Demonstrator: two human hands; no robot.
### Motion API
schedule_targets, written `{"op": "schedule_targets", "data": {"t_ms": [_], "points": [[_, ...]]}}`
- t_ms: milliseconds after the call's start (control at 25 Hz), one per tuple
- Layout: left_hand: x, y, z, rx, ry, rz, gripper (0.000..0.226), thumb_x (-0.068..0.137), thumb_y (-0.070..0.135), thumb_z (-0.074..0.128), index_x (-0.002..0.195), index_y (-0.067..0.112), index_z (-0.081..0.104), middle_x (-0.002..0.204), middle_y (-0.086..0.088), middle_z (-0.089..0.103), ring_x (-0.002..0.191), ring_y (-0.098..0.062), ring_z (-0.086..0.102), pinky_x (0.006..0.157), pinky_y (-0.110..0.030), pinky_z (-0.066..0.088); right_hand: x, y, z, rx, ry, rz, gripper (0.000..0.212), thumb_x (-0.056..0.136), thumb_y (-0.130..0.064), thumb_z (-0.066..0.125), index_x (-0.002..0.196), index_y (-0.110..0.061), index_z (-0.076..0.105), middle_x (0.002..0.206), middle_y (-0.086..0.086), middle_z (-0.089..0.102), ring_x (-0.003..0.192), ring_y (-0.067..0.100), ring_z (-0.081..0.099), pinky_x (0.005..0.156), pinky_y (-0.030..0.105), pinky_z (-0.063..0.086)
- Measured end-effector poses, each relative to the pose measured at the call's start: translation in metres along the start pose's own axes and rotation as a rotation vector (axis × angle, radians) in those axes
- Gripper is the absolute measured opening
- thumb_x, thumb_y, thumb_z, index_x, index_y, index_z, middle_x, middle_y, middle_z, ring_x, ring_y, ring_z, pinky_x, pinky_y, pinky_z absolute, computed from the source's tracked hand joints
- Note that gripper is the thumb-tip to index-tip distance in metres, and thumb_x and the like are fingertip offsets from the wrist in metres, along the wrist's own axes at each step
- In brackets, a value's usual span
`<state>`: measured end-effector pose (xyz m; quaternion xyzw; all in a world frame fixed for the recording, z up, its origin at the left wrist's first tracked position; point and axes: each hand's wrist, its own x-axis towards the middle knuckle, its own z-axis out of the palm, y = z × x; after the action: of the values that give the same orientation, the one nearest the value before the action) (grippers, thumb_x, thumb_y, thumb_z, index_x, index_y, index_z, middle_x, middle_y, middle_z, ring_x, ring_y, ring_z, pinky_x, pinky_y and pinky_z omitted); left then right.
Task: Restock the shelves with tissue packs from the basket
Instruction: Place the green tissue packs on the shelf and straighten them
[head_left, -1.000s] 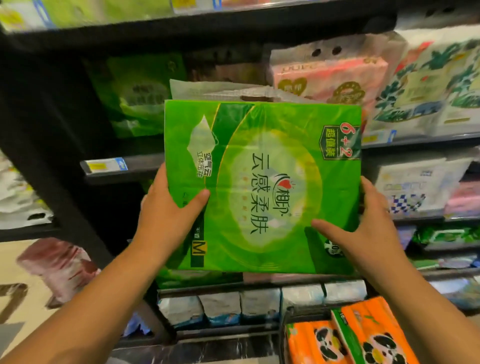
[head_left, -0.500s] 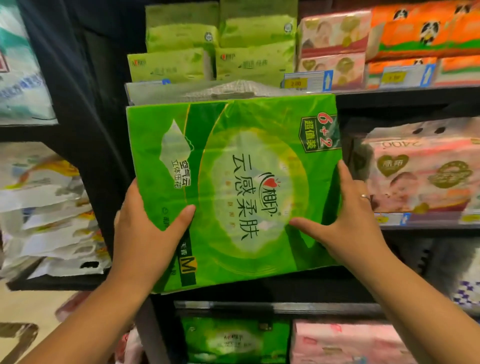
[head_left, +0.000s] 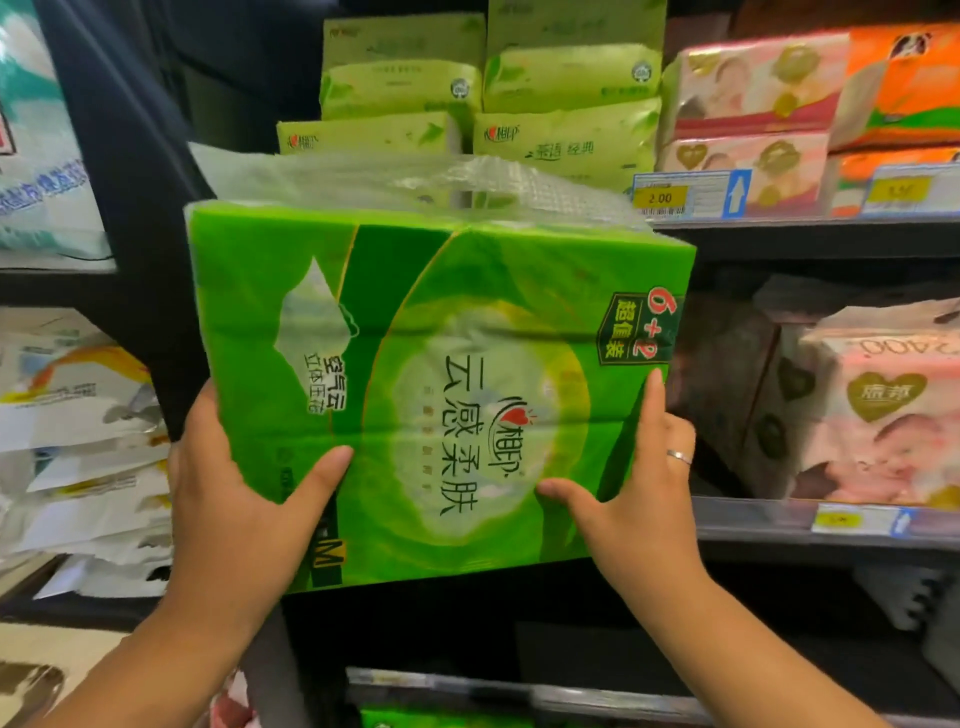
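Observation:
A large bright green tissue pack (head_left: 441, 374) with white Chinese lettering and a clear plastic flap on top fills the middle of the view. My left hand (head_left: 244, 499) grips its lower left corner, thumb across the front. My right hand (head_left: 639, 493), a ring on one finger, holds its lower right edge. The pack tilts back, its top end reaching into the dark gap of the middle shelf (head_left: 769, 525). The basket is out of view.
Pale green tissue packs (head_left: 483, 98) are stacked on the upper shelf, pink packs (head_left: 748, 124) and orange packs (head_left: 904, 88) to their right. A pink pack (head_left: 878, 410) stands right of the gap. White packs (head_left: 67, 441) fill the left unit. Another green pack (head_left: 441, 719) lies below.
The view has risen from the lower shelves to the upper ones. Both hands have lifted the green pack and tipped its top end into the middle shelf gap.

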<state>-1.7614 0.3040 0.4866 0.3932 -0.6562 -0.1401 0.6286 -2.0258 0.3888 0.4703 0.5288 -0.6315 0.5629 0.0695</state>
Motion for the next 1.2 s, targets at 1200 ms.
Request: {"op": "schedule_targets", "data": {"t_ms": [1200], "points": [[-0.026, -0.064, 0.069, 0.094, 0.240, -0.100, 0.112, 0.064, 0.044, 0.079, 0.143, 0.002, 0.012, 0.142, -0.025, 0.031, 0.133, -0.034, 0.035, 0.116, -0.040, 0.027, 0.065, 0.068, 0.084, 0.104, -0.023, 0.064, 0.114, 0.069, -0.028, 0.085, 0.147, 0.001, 0.007, 0.153, 0.017, 0.024, 0.131, 0.033, 0.039, 0.101, 0.029, 0.034]]}}
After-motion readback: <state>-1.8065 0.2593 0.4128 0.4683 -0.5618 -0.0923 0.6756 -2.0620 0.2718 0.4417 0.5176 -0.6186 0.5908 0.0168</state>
